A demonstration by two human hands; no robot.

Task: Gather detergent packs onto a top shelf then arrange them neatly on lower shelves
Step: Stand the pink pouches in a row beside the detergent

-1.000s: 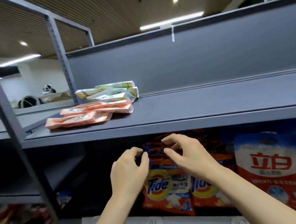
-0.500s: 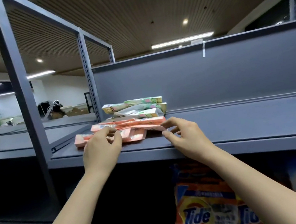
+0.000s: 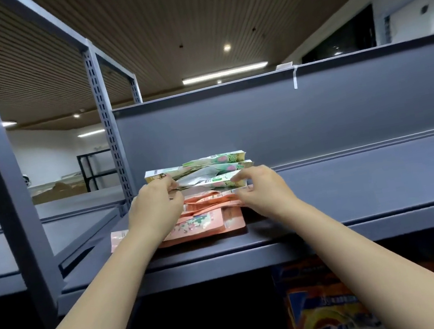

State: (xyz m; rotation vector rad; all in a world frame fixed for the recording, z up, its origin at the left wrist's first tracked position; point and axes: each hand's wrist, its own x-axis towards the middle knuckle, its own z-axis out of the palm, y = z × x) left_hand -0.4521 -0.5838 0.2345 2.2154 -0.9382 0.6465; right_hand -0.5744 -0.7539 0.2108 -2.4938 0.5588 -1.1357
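Green-and-white detergent packs (image 3: 206, 173) stacked far on grey top shelf (image 3: 370, 185), orange packs (image 3: 207, 217) nearer. Left hand (image 3: 155, 211) and right hand (image 3: 264, 191) at stack ends, fingers pinching lowest green pack. Step judged: taking packs down for lower shelves. Next: lift level, clear of orange layer.

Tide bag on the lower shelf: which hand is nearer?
Right. The right hand is up on the top shelf, roughly above the Tide bag. The left hand is at the same height but farther left, over the orange packs.
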